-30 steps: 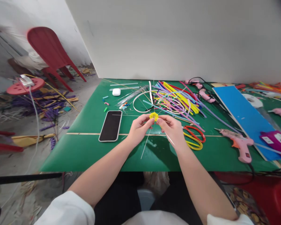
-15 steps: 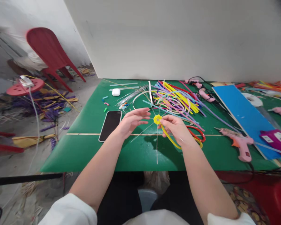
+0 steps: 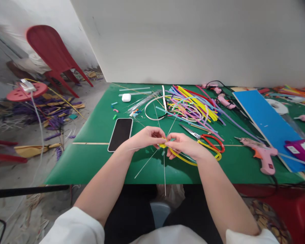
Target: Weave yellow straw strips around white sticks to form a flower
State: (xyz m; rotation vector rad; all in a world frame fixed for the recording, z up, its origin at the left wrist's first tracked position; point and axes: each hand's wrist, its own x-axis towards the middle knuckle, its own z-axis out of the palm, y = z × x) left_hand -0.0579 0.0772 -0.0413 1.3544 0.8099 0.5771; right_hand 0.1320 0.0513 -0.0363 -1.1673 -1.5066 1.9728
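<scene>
Between my hands is a small yellow woven disc [image 3: 162, 146] with thin pale spokes [image 3: 164, 173] sticking out on several sides. My left hand [image 3: 148, 139] pinches its left and upper edge. From the right, the fingers of my right hand [image 3: 181, 145] close on the disc's other edge, where a yellow strip [image 3: 184, 162] trails off under the wrist and loops to the right. The fingers cover much of the disc. Scissors with red handles [image 3: 213, 139] lie on the table just beyond my right hand. A phone [image 3: 120, 135] lies left of my left hand.
On the green table [image 3: 91, 166], a pile of coloured strips [image 3: 190, 105] lies behind my hands, beside a white hoop [image 3: 148, 113]. A pink glue gun [image 3: 263, 154] and a blue board [image 3: 269, 128] are at the right. A white earphone case [image 3: 126, 97] sits at the back left.
My left hand has gone from spread fingers beside the disc to pinching it. Both hands and the disc have come lower and slightly left, and the scissors' blades are now uncovered.
</scene>
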